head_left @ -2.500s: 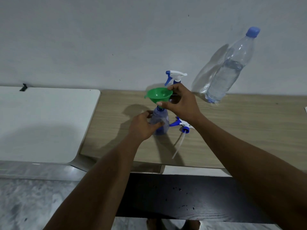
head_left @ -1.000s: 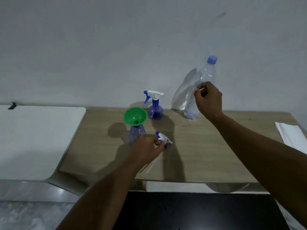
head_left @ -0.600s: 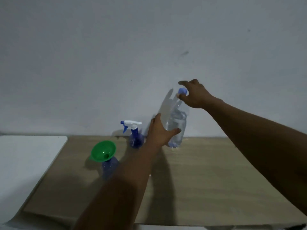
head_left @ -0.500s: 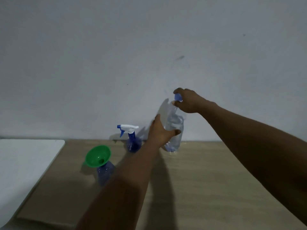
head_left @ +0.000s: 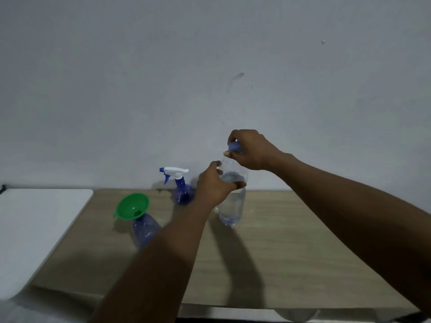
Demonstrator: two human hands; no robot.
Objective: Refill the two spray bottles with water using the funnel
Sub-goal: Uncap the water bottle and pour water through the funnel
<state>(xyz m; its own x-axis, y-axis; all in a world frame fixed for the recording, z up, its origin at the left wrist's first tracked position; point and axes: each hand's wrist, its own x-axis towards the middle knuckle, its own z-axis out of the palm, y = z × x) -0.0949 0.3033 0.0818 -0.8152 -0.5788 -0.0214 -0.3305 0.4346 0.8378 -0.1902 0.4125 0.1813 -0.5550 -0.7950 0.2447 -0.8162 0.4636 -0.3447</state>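
A clear water bottle [head_left: 232,206] stands upright on the wooden table [head_left: 291,241], partly filled. My left hand [head_left: 213,185] grips its upper body. My right hand [head_left: 250,150] is curled over its blue cap [head_left: 234,146] at the top. To the left, a green funnel [head_left: 132,206] sits in the neck of a blue spray bottle [head_left: 144,231] that has no spray head; my left forearm hides part of it. A second blue spray bottle [head_left: 183,194] with its white and blue trigger head on stands at the back by the wall.
A white board [head_left: 35,229] lies to the left of the wooden table, butting against it. A plain grey wall rises right behind the table. The table's front edge runs along the bottom of the view.
My left hand left the loose spray head and took the water bottle's body. My right hand closed over the cap. The bottle came away from the wall toward me, and my view tilted up.
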